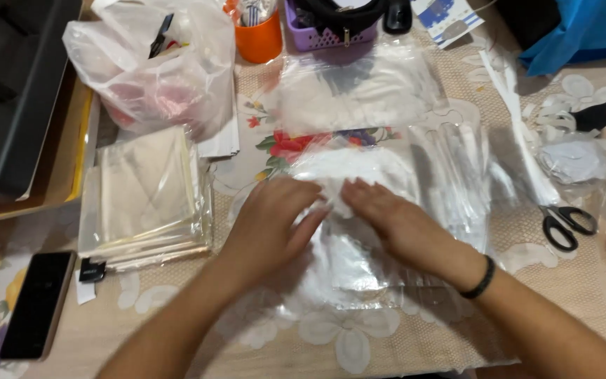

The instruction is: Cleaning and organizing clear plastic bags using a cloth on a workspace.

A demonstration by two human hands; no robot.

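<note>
My left hand [271, 224] and my right hand [394, 221] lie side by side on a clear plastic bag with something white inside [359, 175], in the middle of the table. The fingers of both hands press flat on the bag, fingertips almost touching near its centre. A black band sits on my right wrist. More clear bags [457, 175] fan out under and to the right of it. Another flat clear bag [359, 88] lies farther back.
A stack of clear sleeves [145, 193] lies at left, a white carrier bag [156, 67] behind it. A dark phone [36, 303] rests front left. Black scissors [566, 223] lie at right. An orange cup [259, 38] and purple basket [331, 31] stand at the back.
</note>
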